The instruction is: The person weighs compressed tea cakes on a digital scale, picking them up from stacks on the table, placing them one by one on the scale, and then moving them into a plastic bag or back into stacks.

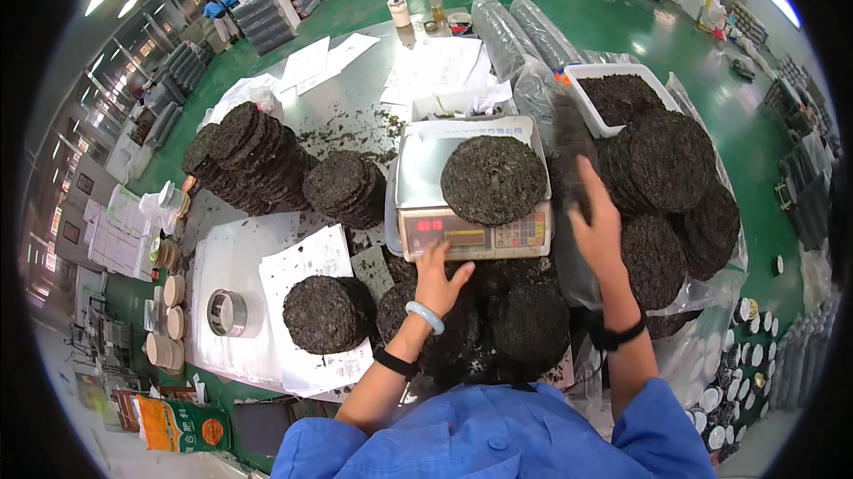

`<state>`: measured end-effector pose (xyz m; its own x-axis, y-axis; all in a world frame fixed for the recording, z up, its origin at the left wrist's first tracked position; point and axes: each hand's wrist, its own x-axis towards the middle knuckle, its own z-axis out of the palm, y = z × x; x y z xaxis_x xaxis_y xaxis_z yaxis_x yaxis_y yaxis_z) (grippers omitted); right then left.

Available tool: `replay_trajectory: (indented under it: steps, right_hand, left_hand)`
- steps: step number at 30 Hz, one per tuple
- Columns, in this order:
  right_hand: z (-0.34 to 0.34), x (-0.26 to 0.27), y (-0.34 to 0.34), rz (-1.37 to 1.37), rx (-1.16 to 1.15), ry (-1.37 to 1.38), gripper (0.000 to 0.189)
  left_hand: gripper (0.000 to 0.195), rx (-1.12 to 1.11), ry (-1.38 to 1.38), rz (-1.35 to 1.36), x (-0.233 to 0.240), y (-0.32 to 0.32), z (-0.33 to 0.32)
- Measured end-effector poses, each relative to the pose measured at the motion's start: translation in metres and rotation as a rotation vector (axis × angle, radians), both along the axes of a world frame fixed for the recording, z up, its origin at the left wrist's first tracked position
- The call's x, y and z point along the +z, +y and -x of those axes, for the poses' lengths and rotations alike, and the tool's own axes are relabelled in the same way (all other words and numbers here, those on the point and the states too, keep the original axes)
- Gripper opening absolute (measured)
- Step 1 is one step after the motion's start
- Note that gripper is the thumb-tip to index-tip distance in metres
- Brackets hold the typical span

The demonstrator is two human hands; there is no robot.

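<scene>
A digital bench scale (426,166) with a metal pan and lit red digits stands before me. On the right of its pan rests a dark round cake (493,180), apparently dried seaweed. My left hand (440,282) touches the scale's front panel near the display, fingers apart and holding nothing. To the right of the scale, my right hand (598,229) grips another dark round cake (573,136), tilted nearly edge-on and blurred by motion. Stacks of such cakes (656,162) stand right of that hand. More stacks (530,329) lie between the scale and my body.
Further cake stacks (256,152) stand left of the scale, near a metal ring (227,313) and printed papers (303,266). A white tub (650,76) holds dark fragments. Clear plastic bags (510,32) lie behind the scale. Several black rolls with white ends (716,399) stand at lower right.
</scene>
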<state>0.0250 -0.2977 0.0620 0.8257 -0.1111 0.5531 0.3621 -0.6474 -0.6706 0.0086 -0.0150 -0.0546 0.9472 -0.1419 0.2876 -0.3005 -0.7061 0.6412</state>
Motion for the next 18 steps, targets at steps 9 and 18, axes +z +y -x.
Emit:
replay_trajectory:
  steps: [9, 18]
  right_hand:
    - [-0.112, -0.057, 0.165, 0.654, 0.625, 0.053, 0.092]
    - [-0.022, -0.072, 0.091, 0.054, 0.27, 0.232, 0.036]
  left_hand:
    - [0.079, 0.528, 0.37, 0.978, 0.001, 0.069, -0.145]
    - [0.075, 1.063, 0.157, 1.325, -0.065, 0.229, -0.269]
